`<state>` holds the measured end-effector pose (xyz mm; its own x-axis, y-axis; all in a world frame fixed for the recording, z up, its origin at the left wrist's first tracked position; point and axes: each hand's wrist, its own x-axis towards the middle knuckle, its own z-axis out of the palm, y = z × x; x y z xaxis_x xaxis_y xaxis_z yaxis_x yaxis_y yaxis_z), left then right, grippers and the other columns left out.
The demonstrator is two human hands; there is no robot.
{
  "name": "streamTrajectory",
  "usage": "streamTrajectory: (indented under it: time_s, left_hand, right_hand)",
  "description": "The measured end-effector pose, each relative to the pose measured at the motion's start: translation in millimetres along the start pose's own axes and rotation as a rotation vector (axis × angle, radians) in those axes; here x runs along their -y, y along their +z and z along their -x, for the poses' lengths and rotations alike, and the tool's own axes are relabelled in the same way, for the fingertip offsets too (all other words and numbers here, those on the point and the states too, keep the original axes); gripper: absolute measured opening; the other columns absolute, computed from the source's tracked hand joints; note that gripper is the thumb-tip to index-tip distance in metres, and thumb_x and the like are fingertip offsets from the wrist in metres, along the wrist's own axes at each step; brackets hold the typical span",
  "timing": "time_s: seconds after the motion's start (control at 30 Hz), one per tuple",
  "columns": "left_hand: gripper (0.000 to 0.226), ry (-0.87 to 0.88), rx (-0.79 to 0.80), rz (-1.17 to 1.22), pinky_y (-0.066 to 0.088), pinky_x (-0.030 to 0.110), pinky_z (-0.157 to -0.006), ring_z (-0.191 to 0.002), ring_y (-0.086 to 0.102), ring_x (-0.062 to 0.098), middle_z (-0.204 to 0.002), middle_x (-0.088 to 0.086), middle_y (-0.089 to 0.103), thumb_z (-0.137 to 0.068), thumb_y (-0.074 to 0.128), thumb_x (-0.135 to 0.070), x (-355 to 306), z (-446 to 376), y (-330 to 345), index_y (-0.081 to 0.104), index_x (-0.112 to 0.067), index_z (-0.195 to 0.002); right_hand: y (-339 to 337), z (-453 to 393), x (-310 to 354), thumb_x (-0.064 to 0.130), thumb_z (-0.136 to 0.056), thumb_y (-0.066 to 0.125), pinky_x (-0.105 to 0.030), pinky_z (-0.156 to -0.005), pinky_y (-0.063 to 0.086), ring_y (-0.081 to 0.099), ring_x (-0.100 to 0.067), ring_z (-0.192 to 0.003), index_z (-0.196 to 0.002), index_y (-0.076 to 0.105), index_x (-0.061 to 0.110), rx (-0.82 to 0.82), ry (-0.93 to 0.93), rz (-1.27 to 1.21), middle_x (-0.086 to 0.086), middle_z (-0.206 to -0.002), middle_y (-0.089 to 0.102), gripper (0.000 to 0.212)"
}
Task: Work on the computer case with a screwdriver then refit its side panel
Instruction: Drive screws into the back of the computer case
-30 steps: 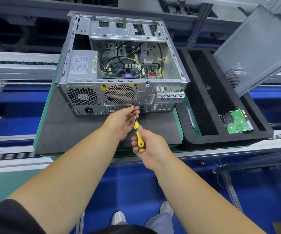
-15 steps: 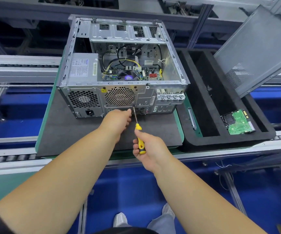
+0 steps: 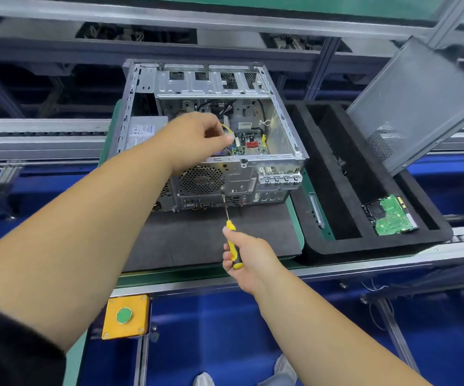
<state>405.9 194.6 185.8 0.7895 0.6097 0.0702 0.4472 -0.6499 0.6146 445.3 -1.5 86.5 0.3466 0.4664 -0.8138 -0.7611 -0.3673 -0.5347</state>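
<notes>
Right now my right hand (image 3: 249, 259) is wrapped around the yellow handle of the screwdriver (image 3: 231, 232), whose tip touches the rear plate of the computer case (image 3: 239, 168), just beside the round fan grille (image 3: 201, 181). My left hand (image 3: 197, 140) hangs over the case's open top with thumb and fingertips pinched together; I cannot tell what, if anything, they hold. Right of the case sits a black foam tray (image 3: 364, 246), and the side panel (image 3: 420, 107) leans tilted at its far end. A green circuit board (image 3: 391, 215) lies in the tray.
</notes>
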Motion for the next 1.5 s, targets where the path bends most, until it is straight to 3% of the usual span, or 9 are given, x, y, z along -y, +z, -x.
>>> streamTrajectory:
  time_s: [0.07,0.17,0.33,0.57,0.87,1.0,1.1,1.27,1.5]
  left_hand:
    - [0.062,-0.039,0.246,-0.269,0.046,0.035,-0.085,-0.100,0.057,0.016,-0.114,-0.005,0.064,-0.080,0.043,-0.080,4.4,-12.9,5.4,0.060,-0.029,-0.111]
    - [0.109,-0.146,0.535,-0.451,0.029,0.043,-0.113,-0.139,0.036,0.026,-0.155,0.002,0.036,-0.065,0.038,-0.092,5.7,-23.1,14.5,0.037,-0.021,-0.149]
    - [0.110,-0.174,0.577,-0.493,0.024,0.041,-0.114,-0.143,0.030,0.024,-0.157,0.003,0.030,-0.070,0.039,-0.089,8.2,-34.5,17.0,0.030,-0.016,-0.151]
    - [0.139,-0.176,0.624,-0.463,0.028,0.044,-0.114,-0.141,0.034,0.024,-0.158,0.001,0.031,-0.041,0.034,-0.102,10.4,-38.3,13.5,0.034,-0.015,-0.150]
    - [0.114,-0.143,0.623,-0.526,0.024,0.045,-0.116,-0.145,0.027,0.023,-0.159,0.001,0.027,-0.067,0.036,-0.092,17.6,-44.4,20.0,0.033,-0.014,-0.150]
    - [0.114,-0.137,0.617,-0.526,0.025,0.045,-0.116,-0.144,0.028,0.024,-0.159,0.002,0.027,-0.067,0.036,-0.092,17.1,-44.0,19.9,0.032,-0.014,-0.151]
    - [0.112,-0.131,0.618,-0.536,0.025,0.045,-0.115,-0.144,0.029,0.024,-0.158,0.003,0.028,-0.069,0.035,-0.092,17.4,-44.4,19.5,0.034,-0.014,-0.150]
    - [0.111,-0.129,0.593,-0.536,0.025,0.043,-0.116,-0.144,0.028,0.023,-0.159,0.001,0.026,-0.070,0.037,-0.090,18.7,-44.3,21.1,0.032,-0.015,-0.151]
    - [0.111,-0.117,0.598,-0.542,0.025,0.043,-0.115,-0.144,0.029,0.024,-0.159,0.002,0.027,-0.070,0.035,-0.091,18.4,-44.7,21.4,0.032,-0.014,-0.151]
  right_hand:
    - [0.7,0.3,0.0,0.023,-0.092,0.071,-0.023,-0.049,0.045,0.052,-0.014,-0.053,-0.088,0.065,0.005,-0.028,-0.013,0.027,-0.007,-0.073,0.059,0.019]
    - [3.7,-1.2,1.3,0.030,-0.100,0.058,-0.022,-0.049,0.043,0.051,-0.013,-0.052,-0.086,0.064,0.009,-0.056,-0.002,0.078,-0.003,-0.070,0.061,0.026]
    - [2.4,-7.1,1.1,0.037,-0.107,0.038,-0.020,-0.045,0.036,0.045,-0.010,-0.047,-0.090,0.070,0.008,-0.041,0.028,0.053,0.000,-0.061,0.060,0.047]
    - [6.2,-3.5,-5.9,0.027,-0.089,0.074,-0.021,-0.045,0.041,0.051,-0.011,-0.046,-0.083,0.065,0.007,-0.079,-0.023,0.018,-0.003,-0.062,0.059,0.023]
    - [4.0,-11.9,-0.5,0.042,-0.105,0.040,-0.019,-0.039,0.033,0.044,-0.010,-0.044,-0.085,0.069,0.008,-0.066,0.074,0.045,0.001,-0.056,0.059,0.049]
    - [1.5,-14.2,-3.3,0.046,-0.097,0.059,-0.020,-0.038,0.036,0.045,-0.010,-0.043,-0.090,0.071,0.004,-0.013,0.093,-0.053,-0.003,-0.060,0.057,0.044]
    - [0.5,-15.0,-8.5,0.031,-0.083,0.079,-0.021,-0.045,0.045,0.051,-0.012,-0.050,-0.091,0.069,0.007,-0.074,0.017,-0.030,-0.004,-0.065,0.058,0.027]
    - [1.6,-18.4,-10.2,0.041,-0.097,0.059,-0.019,-0.043,0.040,0.049,-0.008,-0.045,-0.086,0.071,0.009,-0.100,-0.005,0.113,0.004,-0.057,0.061,0.036]
    - [-6.9,-13.2,-4.0,0.044,-0.103,0.043,-0.020,-0.035,0.024,0.032,-0.008,-0.040,-0.102,0.067,0.002,0.156,0.135,-0.177,0.000,-0.054,0.046,0.048]
